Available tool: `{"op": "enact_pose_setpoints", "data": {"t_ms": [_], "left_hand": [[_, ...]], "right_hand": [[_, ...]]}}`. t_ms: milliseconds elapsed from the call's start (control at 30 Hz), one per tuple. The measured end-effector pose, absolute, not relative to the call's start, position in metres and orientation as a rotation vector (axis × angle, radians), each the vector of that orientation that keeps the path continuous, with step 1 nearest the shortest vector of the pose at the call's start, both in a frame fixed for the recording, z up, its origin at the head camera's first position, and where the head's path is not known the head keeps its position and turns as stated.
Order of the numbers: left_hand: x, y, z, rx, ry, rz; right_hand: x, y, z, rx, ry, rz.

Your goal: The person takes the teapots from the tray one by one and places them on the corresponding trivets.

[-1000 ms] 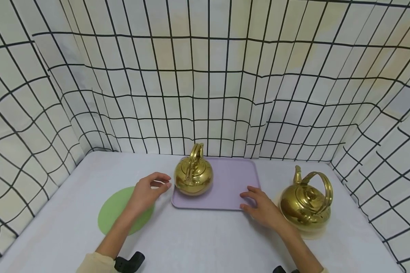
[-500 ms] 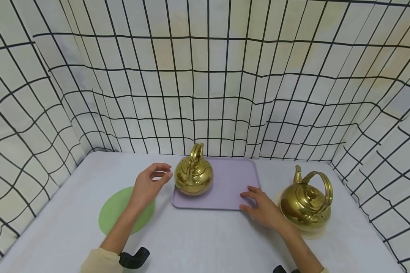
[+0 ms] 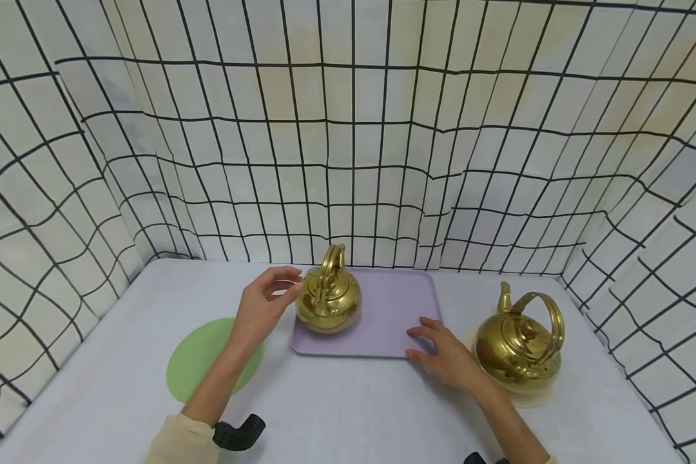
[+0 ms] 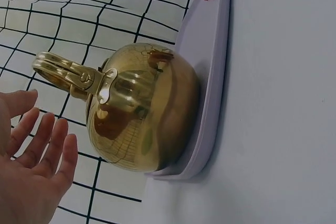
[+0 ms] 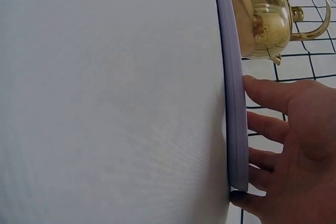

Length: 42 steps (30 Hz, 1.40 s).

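A shiny brass kettle (image 3: 327, 303) stands upright on the left part of a lilac tray (image 3: 397, 309). Just left of it is my left hand (image 3: 261, 309), raised, its fingers loosely bent. The left wrist view shows a gap between that hand (image 4: 37, 169) and the kettle (image 4: 147, 114), near the handle. My right hand (image 3: 446, 354) rests at the tray's front right corner. In the right wrist view the thumb of this hand (image 5: 310, 135) lies at the tray's rim (image 5: 237, 124), with fingers spread along it.
A second brass kettle (image 3: 519, 354) stands on a pale round mat (image 3: 530, 401) at the right. On the left lies a green round mat (image 3: 194, 357), partly under my left forearm. White cloth walls with a black grid (image 3: 354, 142) enclose the white table (image 3: 336, 412).
My left hand has moved right and slightly away from me, closer to the kettle on the tray. The right hand, the tray and both kettles have stayed in place.
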State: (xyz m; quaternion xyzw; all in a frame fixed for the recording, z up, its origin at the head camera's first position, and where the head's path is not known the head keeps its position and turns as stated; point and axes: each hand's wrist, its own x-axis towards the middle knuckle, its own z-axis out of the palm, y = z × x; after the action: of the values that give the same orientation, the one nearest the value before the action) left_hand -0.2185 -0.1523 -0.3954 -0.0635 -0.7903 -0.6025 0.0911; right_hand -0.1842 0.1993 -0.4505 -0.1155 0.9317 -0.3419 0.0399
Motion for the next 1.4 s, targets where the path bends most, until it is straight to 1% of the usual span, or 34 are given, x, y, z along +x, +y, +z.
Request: {"op": "enact_pose_setpoints", "data": {"t_ms": [333,733,1167,1400], "left_hand": [[-0.218,-0.141,-0.391,-0.269,-2.296,-1.85],[-0.221,-0.132,-0.389,-0.308,-2.283,-1.891],[-0.222,-0.123,-0.39,-0.293,-2.289,-1.935],[-0.221,-0.12,-0.388,-0.278,-2.326,-1.884]], "right_hand": [[-0.184,0.199,-0.451,-0.343,2.853,-1.041],[-0.183,0.199,-0.451,-0.34,2.849,-1.035],[-0.183,0.2,-0.452,-0.347,2.847,-1.057],[-0.183,0.2,-0.452,-0.351,2.848,-1.06]]}}
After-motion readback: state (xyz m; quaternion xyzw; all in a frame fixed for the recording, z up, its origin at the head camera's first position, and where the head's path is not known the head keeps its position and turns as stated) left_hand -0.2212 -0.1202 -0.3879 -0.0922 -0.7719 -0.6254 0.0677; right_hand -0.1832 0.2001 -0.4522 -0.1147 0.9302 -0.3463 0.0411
